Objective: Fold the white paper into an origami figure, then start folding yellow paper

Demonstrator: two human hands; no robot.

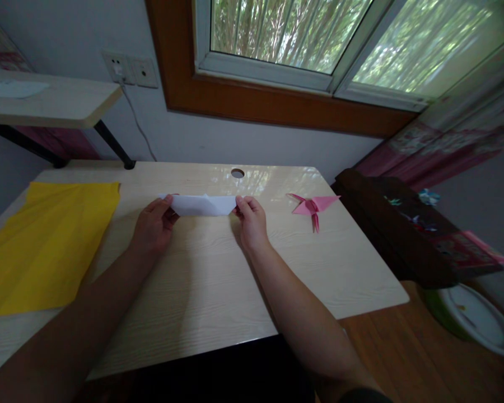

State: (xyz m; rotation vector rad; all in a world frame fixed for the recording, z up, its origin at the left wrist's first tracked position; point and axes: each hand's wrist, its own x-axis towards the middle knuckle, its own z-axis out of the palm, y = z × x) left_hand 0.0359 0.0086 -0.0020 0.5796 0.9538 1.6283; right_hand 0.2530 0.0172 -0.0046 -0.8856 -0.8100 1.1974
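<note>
Mid-fold on white folded paper (201, 205) at desk (218, 280) center, L hand (153, 226) & R hand (252, 221) each pinching an end w/ fingers closed, looks like creasing step, next prob needs even pull/press along edge.

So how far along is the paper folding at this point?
Done: a pink folded paper figure lies finished on the desk. In hand: the left hand and right hand pinch the two ends of a white paper already folded into a long flat strip. Left: that strip is still no figure, and the yellow sheet lies unfolded.
</note>
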